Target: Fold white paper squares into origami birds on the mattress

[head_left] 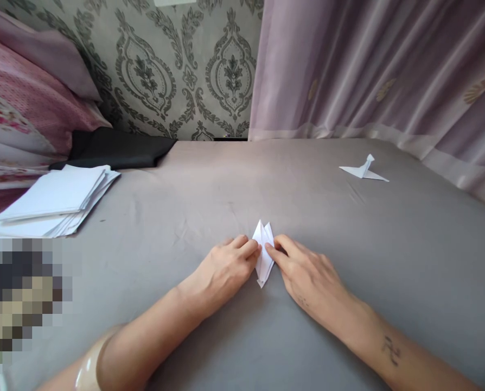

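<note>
A narrow folded piece of white paper point(263, 263) sits between my two hands at the middle of the grey cloth-covered surface. Its upper end splits into two points, and its lower end narrows to one tip with a small fold. My left hand point(234, 263) pinches the paper's left edge, fingers curled together. From the other side, my right hand point(307, 266) grips the right edge between thumb and forefinger. The undersides of the fingers are hidden.
A white origami bird point(363, 169) stands at the far right. On the left lies a stack of white paper sheets point(55, 195), with a folded black cloth point(120, 147) behind it. Purple curtains point(332, 70) border the right side. A pixelated patch covers the lower left.
</note>
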{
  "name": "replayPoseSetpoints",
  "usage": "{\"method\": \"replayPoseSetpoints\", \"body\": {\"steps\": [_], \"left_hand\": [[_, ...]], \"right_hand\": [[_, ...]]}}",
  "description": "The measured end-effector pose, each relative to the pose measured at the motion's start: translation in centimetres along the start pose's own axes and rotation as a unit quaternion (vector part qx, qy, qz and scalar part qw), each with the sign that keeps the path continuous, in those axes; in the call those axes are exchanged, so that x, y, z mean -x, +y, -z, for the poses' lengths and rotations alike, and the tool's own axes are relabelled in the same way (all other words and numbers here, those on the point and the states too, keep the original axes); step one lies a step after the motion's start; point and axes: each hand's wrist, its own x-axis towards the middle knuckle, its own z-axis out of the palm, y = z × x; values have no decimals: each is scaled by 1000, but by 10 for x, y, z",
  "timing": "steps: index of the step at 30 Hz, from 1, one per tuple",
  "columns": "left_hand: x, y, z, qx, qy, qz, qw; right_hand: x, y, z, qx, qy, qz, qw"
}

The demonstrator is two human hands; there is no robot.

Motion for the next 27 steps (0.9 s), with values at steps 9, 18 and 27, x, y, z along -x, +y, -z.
{"method": "replayPoseSetpoints", "body": {"steps": [9, 18, 27], "left_hand": [[3, -7, -18, 120, 85, 54, 988], [-3, -15, -7, 412, 133, 284, 856], [-10, -14, -29, 486, 200, 224, 820]], "right_hand": [[10, -5, 9, 66, -27, 3, 997], [-7, 15, 19, -173, 7, -151, 973], [-16, 18, 9, -320, 68, -219, 919]]}}
